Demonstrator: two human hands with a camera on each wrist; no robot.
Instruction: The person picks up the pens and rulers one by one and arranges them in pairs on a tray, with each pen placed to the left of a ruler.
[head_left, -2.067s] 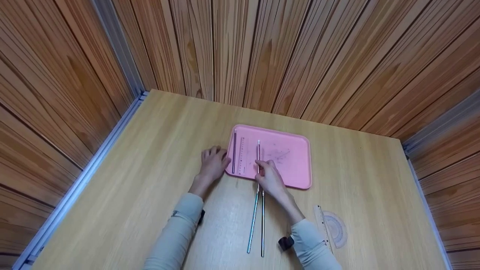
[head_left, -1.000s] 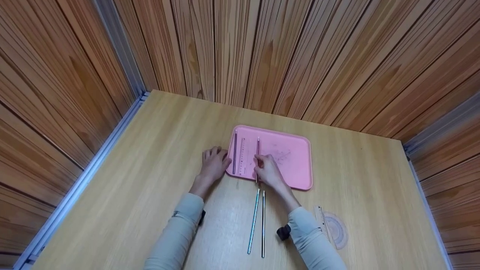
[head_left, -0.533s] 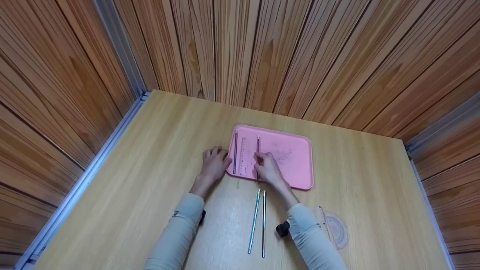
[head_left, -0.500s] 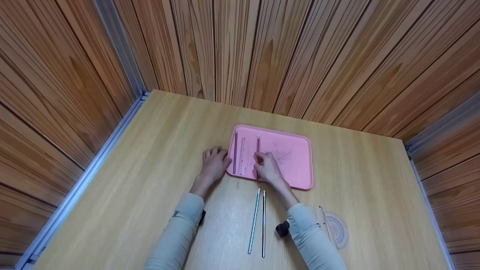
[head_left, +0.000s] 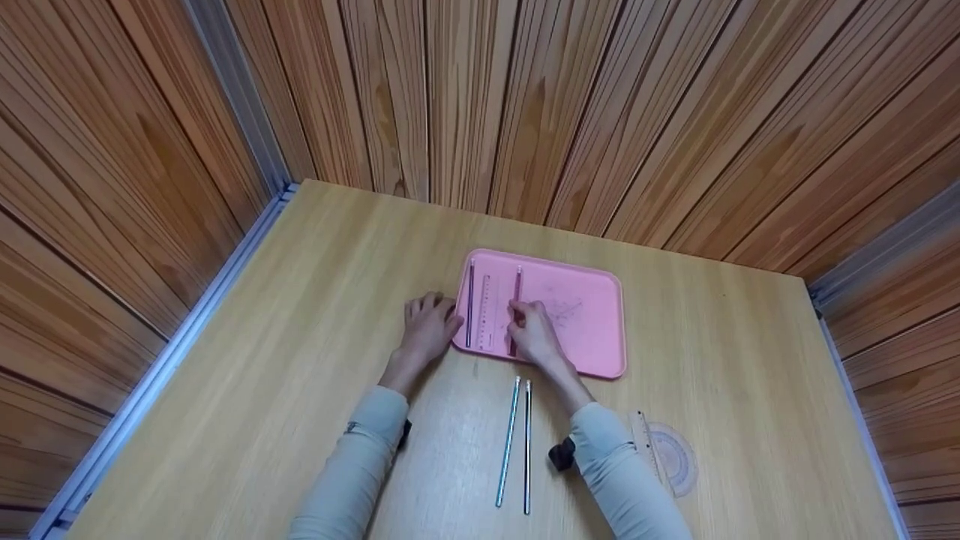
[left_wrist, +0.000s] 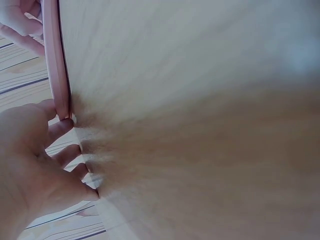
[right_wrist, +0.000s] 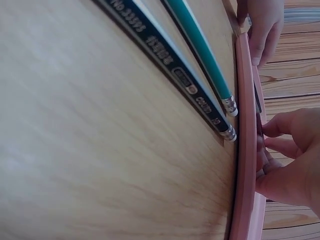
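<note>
A: Biggest stuff 1st?
B: Wood-grain counter [head_left: 315,315], w/ pink tray [head_left: 589,319] nr the middle.
A: Hands?
B: L hand [head_left: 426,328] at tray's L side: fingers spread, tips down on counter, thumb at rim. R hand [head_left: 535,334] over tray, thumb & fingers pinching a red pencil [head_left: 517,287].
A: Smaller bits?
B: Clear protractor [head_left: 679,459] beside a clear ruler [head_left: 646,441] on counter. See-thru ruler [head_left: 485,311] in tray, dk pencil [head_left: 470,304] next to it along L rim. Teal pencil [head_left: 508,442] & black pencil [head_left: 528,448] just off near rim.
A: Red one vs. fingers?
B: Btw thumb & fingertips, upper end sticking out toward far rim, lower end toward near rim. Can't tell if it touches tray floor.
</note>
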